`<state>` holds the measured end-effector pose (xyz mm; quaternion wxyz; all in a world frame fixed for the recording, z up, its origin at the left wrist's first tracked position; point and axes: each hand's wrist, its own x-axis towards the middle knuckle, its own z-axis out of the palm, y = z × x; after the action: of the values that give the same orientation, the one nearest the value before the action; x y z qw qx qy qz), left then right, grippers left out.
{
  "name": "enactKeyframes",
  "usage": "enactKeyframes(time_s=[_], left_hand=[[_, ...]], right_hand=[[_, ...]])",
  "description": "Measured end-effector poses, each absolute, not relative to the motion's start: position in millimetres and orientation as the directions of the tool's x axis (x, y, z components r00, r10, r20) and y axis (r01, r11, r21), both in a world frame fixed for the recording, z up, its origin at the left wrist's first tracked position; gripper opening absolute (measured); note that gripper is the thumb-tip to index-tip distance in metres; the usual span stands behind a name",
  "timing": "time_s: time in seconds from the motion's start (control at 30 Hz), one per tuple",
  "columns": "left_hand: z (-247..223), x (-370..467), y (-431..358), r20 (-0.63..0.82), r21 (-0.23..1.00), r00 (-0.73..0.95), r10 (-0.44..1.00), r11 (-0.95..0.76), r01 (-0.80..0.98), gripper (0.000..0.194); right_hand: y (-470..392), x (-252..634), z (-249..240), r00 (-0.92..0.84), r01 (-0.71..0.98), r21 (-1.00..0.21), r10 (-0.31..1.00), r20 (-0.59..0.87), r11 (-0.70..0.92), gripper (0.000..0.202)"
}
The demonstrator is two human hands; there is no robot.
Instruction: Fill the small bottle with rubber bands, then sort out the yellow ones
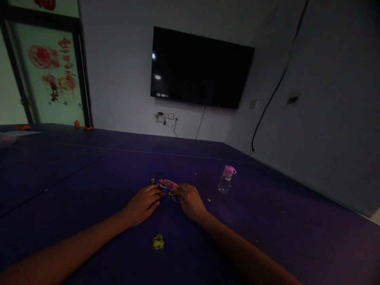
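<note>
A heap of small colourful rubber bands point(168, 188) in pink, blue, yellow and orange lies on the dark purple surface. From its left side my left hand point(143, 205) touches the heap, palm down, with the fingers stretched out and slightly apart. My right hand point(190, 201) is at the heap's right edge, its fingers bent together at the bands. Whatever sits between those fingertips is too small and dark to make out. Nearer to me, between my forearms, a small separate bunch of yellow rubber bands point(158, 242) rests on the surface.
Right of my right hand stands a clear bottle point(225, 184) with a pink lid. Small white scraps point(208, 200) are scattered near it. Orange items point(88, 128) lie at the far left edge. Walls, a television point(202, 67) and a hanging cable point(271, 95) are beyond.
</note>
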<state>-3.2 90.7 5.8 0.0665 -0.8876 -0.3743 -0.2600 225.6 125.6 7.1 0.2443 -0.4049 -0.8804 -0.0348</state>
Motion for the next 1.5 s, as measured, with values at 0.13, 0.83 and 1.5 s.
enactKeyframes(time_s=[0.13,0.83,1.5], left_hand=[[3.5,-3.7,91.3,0.508,0.075,0.569,0.647,-0.691,0.718,0.026],[-3.2,-8.2,97.9,0.443,0.054,0.556,0.704,-0.64,0.767,0.033],[-1.2,-9.5,96.0,0.448,0.042,0.545,0.709,-0.626,0.779,0.034]], right_hand=[[125.0,226.1,6.5,-0.566,0.735,-0.127,0.705,0.427,0.666,0.041],[125.8,222.8,4.9,-0.561,0.768,-0.084,0.73,0.39,0.635,0.039],[129.2,225.1,1.0,-0.421,0.694,-0.344,0.744,0.519,0.633,0.026]])
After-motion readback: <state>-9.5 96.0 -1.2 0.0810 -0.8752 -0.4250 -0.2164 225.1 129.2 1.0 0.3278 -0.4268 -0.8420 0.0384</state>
